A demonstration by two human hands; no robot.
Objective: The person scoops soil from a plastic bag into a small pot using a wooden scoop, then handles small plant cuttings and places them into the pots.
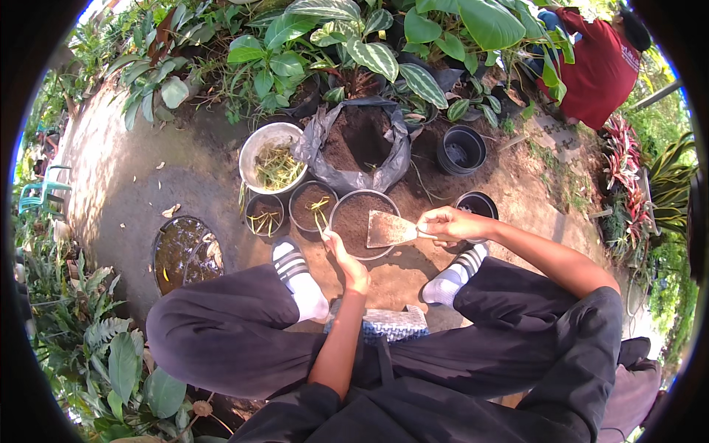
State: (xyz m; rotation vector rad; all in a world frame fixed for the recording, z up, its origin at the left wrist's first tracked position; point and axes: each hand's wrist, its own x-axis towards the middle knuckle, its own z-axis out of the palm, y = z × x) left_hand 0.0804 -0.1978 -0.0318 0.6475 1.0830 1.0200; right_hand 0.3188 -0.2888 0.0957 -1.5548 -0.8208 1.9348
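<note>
My right hand (450, 224) grips the handle of a flat metal scraper (388, 229), its soil-dusted blade over the right part of a wide pot of soil (352, 213). At that pot's left edge, my left hand (346, 260) holds a thin green-yellow plant cutting (319, 213) at its fingertips. The cutting reaches over a second pot of soil (301, 207). Further left, a small pot (257, 210) has several yellowish cuttings lying on its soil. Behind stand a white bucket (247, 160) of cuttings and an opened dark plastic bag (399, 133) of soil.
Stacked black pots (462, 149) stand at the right, with another black pot (477, 204) near my right foot. A water-filled basin (188, 255) lies at the left. Leafy plants (354, 44) border the far side. A person in a red shirt (595, 66) is at the upper right.
</note>
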